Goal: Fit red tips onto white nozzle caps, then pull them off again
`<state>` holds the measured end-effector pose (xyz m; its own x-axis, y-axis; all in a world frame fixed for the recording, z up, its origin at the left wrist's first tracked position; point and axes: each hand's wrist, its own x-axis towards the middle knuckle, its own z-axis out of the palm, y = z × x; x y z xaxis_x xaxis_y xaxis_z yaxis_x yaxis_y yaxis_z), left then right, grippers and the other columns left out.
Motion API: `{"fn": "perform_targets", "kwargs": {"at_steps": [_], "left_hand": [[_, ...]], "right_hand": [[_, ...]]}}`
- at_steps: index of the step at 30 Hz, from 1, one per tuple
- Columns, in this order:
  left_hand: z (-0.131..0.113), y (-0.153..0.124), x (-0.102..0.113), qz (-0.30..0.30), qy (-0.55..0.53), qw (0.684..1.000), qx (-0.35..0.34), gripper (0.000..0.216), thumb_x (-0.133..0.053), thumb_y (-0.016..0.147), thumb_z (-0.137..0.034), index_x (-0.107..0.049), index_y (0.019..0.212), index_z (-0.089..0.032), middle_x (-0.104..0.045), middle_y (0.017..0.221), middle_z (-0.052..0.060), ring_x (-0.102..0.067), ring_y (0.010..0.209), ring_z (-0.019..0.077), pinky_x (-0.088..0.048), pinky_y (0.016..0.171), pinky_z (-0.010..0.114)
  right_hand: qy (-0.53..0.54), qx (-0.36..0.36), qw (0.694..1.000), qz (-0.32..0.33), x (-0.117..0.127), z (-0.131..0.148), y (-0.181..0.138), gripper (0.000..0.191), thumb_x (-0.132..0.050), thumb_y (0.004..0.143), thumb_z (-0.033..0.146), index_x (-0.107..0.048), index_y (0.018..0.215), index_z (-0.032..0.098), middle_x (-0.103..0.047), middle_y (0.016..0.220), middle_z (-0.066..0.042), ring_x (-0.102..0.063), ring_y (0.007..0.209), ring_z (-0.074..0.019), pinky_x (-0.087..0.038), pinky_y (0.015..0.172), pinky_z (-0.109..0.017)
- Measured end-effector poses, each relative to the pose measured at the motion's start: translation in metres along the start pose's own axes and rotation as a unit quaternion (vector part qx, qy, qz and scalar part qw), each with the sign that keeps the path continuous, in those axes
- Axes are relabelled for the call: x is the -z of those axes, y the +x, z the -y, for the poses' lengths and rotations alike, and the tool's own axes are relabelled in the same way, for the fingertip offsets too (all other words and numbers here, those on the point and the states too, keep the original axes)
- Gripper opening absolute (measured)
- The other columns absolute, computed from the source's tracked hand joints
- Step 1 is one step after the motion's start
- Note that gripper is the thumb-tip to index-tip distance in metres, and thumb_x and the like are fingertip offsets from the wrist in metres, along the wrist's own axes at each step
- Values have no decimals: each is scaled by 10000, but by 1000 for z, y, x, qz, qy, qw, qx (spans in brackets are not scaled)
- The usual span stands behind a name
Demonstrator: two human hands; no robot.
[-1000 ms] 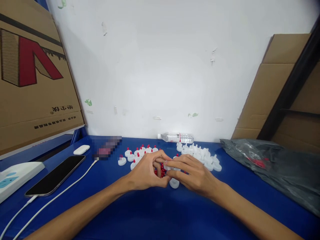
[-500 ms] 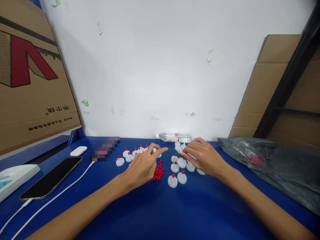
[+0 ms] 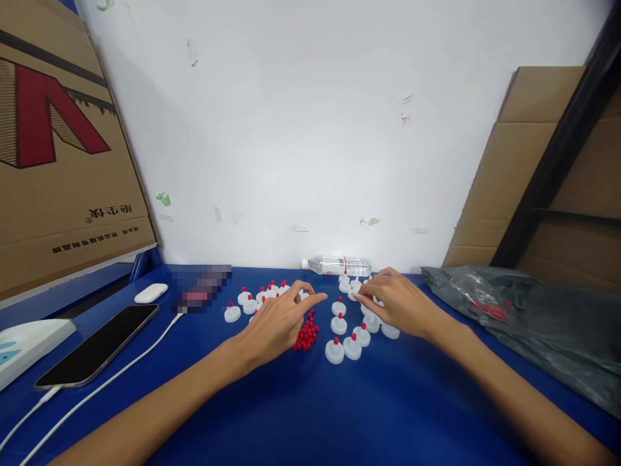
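White round caps with red tips stand in groups on the blue table [image 3: 310, 414]. In the front right group, a cap [image 3: 361, 334] stands beside another cap [image 3: 352, 347]. My right hand [image 3: 400, 301] is over the right group, its fingers curved and apart, the thumb near a white cap [image 3: 353, 294] at the back. Some caps are hidden under that hand. My left hand [image 3: 281, 317] hovers with fingers apart between the left group of caps [image 3: 244, 296] and a pile of small red tips [image 3: 306, 335]. I see nothing in it.
A clear plastic bottle [image 3: 339, 265] lies along the white wall. On the left are a phone [image 3: 97, 346] with a cable, a white case [image 3: 151, 293] and a cardboard box [image 3: 72, 194]. A grey plastic bag [image 3: 543, 330] covers the right side.
A cap with a red tip now stands farther forward in the right group. My right hand has shifted slightly right, away from it. The left hand has barely moved.
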<state>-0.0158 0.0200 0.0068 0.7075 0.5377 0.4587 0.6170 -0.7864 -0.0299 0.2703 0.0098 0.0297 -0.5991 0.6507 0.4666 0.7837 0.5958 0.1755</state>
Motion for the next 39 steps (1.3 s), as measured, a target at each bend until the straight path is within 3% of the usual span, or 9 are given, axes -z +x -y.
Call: {"fn": "perform_targets", "kwargs": {"at_steps": [7,12,18,28,35,39], "left_hand": [[1,0,-2,31,-13,998,-50,272,-455,959,-108,-632,1136,-215,-592,1112,70,-523,1008,212,-429,625,255],[-2,1,-2,59,-14,997,-56,212,-473,1020,-257,-683,1032,-227,-606,1030,48,-503,952,204,-431,679,290],[-1,0,-5,75,0,995,-59,230,-449,1023,-197,-671,1067,-235,-599,1048,48,-496,950,209,-384,637,287],[-5,-1,-8,81,-6,996,-23,241,-437,1029,-251,-672,1082,-251,-564,991,50,-512,937,210,-376,616,283],[-11,-2,-5,72,-26,997,-14,193,-519,981,-310,-675,1050,-220,-550,1009,59,-529,962,213,-404,635,292],[-11,-2,-5,83,-26,996,-16,173,-558,957,-303,-676,1053,-220,-535,1044,66,-538,961,211,-402,623,285]], "right_hand": [[35,-54,994,83,4,-9,-5,237,-593,946,387,-711,801,241,-696,734,-14,-638,657,-187,-400,586,-286],[74,-83,983,143,7,-8,-5,316,-595,909,522,-743,855,248,-714,848,-40,-651,728,-203,-416,629,-291],[126,-116,964,205,6,-13,-9,362,-647,828,589,-767,945,269,-735,970,-47,-665,831,-247,-451,693,-319],[160,-93,957,224,7,-15,-16,328,-629,844,478,-741,1075,275,-727,1113,-36,-652,973,-269,-458,843,-361],[170,-120,944,257,9,-15,-14,400,-694,775,507,-735,1111,295,-727,1004,-37,-654,879,-251,-449,714,-310],[179,-133,939,261,8,-16,-13,397,-700,773,547,-747,1070,288,-727,1018,-41,-647,934,-268,-443,749,-318]]}}
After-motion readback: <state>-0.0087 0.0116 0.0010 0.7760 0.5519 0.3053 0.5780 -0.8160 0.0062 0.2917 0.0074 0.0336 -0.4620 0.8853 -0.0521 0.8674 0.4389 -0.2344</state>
